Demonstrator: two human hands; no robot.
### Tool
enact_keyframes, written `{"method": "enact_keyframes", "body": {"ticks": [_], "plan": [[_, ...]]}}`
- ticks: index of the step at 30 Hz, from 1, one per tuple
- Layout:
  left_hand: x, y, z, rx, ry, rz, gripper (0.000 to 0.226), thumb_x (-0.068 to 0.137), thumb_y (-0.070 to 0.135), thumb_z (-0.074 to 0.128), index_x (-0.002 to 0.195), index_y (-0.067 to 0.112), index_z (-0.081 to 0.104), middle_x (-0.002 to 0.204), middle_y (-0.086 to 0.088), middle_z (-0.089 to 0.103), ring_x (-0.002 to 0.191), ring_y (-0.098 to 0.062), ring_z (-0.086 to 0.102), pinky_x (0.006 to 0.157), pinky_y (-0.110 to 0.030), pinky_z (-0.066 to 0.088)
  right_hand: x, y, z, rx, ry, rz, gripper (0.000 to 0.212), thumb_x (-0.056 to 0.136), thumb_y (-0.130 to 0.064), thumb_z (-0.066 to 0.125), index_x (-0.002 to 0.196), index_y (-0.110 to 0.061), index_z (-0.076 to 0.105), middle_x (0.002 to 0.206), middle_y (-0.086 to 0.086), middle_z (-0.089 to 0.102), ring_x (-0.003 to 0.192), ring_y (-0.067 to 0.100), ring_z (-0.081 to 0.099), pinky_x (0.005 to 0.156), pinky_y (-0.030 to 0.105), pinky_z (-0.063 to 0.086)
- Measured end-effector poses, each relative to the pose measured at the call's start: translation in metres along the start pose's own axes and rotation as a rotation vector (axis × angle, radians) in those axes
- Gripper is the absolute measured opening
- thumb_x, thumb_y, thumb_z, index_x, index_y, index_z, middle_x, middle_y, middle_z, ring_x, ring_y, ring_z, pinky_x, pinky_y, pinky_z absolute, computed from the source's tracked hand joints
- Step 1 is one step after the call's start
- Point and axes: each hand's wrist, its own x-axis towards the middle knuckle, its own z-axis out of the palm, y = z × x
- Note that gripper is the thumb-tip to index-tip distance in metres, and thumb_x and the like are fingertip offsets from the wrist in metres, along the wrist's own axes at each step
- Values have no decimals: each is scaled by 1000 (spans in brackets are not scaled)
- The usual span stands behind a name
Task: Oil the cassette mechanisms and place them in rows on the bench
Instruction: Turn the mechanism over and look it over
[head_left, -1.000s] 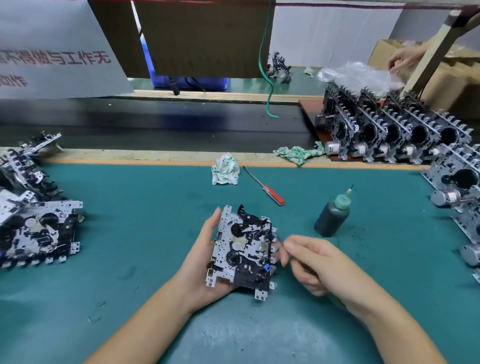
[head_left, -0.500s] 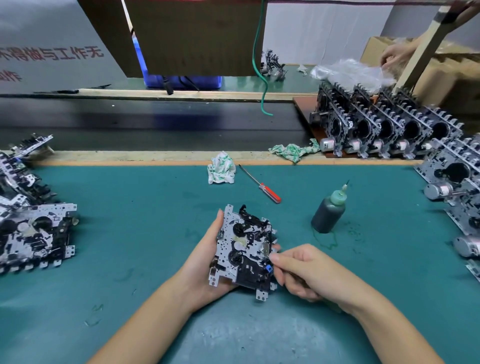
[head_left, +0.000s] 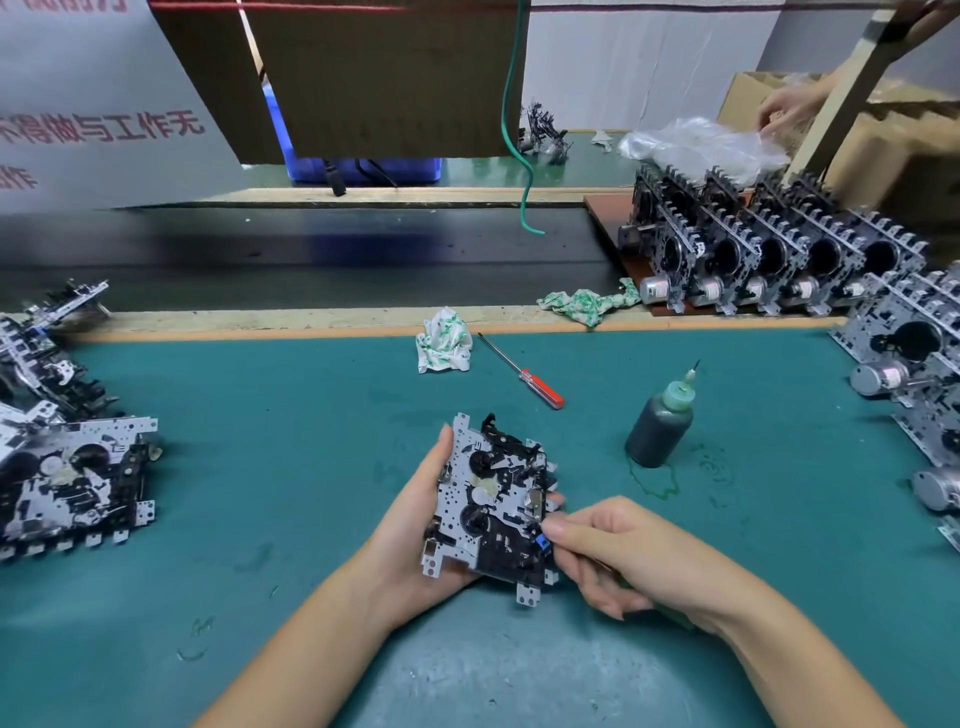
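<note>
- left hand (head_left: 415, 525) fingers hold the cassette mechanism (head_left: 493, 506) at frame centre
- right hand (head_left: 623, 551) fingers curl, pinching at its blue part (head_left: 543, 542)
- oil bottle (head_left: 660, 423) stands on the surface (head_left: 285, 415), right of centre

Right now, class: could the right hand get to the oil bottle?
Probably yes. The oil bottle stands upright on bare mat just beyond the right hand, nothing between them; but that hand seems to hold something already.

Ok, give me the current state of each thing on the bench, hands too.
Cassette mechanism: held off the mat, face up.
Left hand: grips the mechanism.
Right hand: fingers curled, fingertips at the mechanism's right edge.
Oil bottle: upright, untouched.
Screwdriver: lying flat.
Finished mechanisms: standing in rows.
Left pile: stacked loosely.
</note>
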Motion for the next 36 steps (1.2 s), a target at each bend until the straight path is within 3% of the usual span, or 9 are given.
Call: {"method": "enact_keyframes", "body": {"ticks": [8,15,19,25,36], "plan": [[0,1,-1,23,-6,-1,75,85,67,36,116,7,68,125,-20,61,114,-30,61,96,-39,49,1,4,-2,77,-23,40,39,99,-30,44,62,-16,52,49,3,57,37,9,50,38,16,40],[0,0,-1,17,-3,0,71,87,67,37,115,10,69,126,-19,61,116,-29,60,96,-38,50,0,3,-2,29,-39,25,43,101,-30,39,61,-18,49,41,-1,53,27,5,32,33,13,22],[0,0,1,15,23,-1,71,87,66,38,116,8,69,126,-21,60,114,-31,60,94,-39,51,1,2,2,18,-8,22,51,100,-34,38,54,-18,51,36,-3,48,26,5,29,35,13,23],[2,1,4,-22,24,11,65,85,63,42,98,9,76,109,-17,70,94,-28,70,70,-35,57,1,-1,4,-9,4,68,59,99,-39,38,44,-20,48,31,-2,42,25,7,31,33,16,25],[2,0,7,-6,50,31,64,84,62,42,92,9,78,106,-17,70,92,-28,70,67,-33,58,6,-2,-3,-11,-56,143,64,98,-44,38,39,-22,36,30,-4,23,27,8,17,36,16,15]]}}
